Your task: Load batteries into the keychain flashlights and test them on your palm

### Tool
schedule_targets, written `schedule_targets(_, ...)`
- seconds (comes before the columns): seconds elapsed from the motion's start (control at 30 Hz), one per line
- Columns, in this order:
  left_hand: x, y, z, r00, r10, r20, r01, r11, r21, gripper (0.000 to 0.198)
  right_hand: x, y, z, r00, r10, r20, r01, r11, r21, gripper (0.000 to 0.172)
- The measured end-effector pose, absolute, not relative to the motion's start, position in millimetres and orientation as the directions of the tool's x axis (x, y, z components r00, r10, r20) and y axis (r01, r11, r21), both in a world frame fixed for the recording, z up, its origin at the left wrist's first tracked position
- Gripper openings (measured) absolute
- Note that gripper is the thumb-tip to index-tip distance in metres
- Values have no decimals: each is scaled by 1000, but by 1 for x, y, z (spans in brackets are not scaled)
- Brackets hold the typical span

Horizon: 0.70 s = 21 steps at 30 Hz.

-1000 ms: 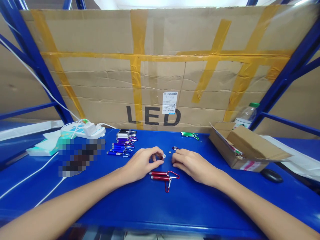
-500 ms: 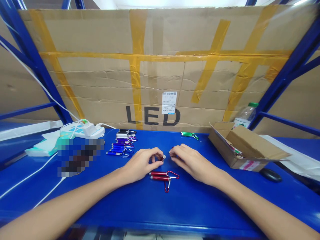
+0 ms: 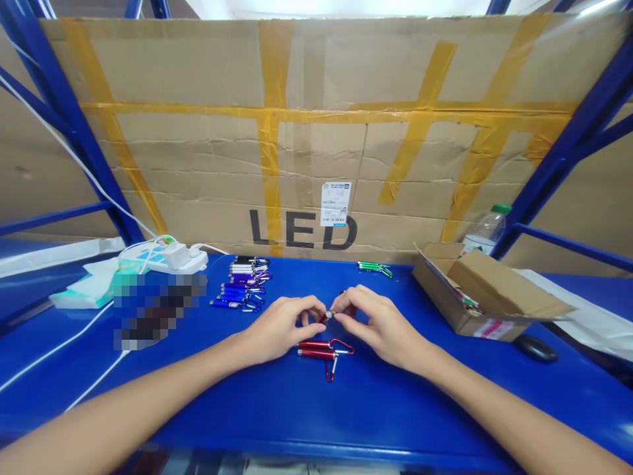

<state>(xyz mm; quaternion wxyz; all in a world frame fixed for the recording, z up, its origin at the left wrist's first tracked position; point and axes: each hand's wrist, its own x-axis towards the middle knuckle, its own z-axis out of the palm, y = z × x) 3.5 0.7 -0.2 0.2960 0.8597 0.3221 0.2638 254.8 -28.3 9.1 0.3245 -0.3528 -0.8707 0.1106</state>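
My left hand (image 3: pixel 291 326) is closed around a small red keychain flashlight (image 3: pixel 324 320), most of it hidden by the fingers. The flashlight's round silver end faces my right hand (image 3: pixel 368 316), whose thumb and fingertips are pinched at that end. A bit of red shows behind the right fingers; what they hold is too small to make out. Just below the hands, two more red flashlights (image 3: pixel 316 354) lie side by side on the blue table (image 3: pixel 277 409), with red carabiner clips at their right ends.
Blue, purple, white and black flashlights (image 3: pixel 242 288) lie in a column at left. Green ones (image 3: pixel 374 267) lie at the back. An open cardboard box (image 3: pixel 445 300) and a black mouse (image 3: pixel 537 348) are at right. A power strip (image 3: pixel 190 264) with white cables sits at left.
My right hand has moved left, and its fingertips now meet the silver end of the flashlight in my left hand. Before, a gap separated the hands.
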Motion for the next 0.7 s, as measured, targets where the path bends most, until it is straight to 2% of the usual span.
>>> schedule_targets(0.5,3,0,-1,662,701,267,404,-632,661,16,256,-30,12,-688,506,520,501,850,-163,19)
schedule_targets(0.7,3,0,2,647,698,305,400,-652,644,14,255,-31,18,-597,567,568,573,797,-192,21)
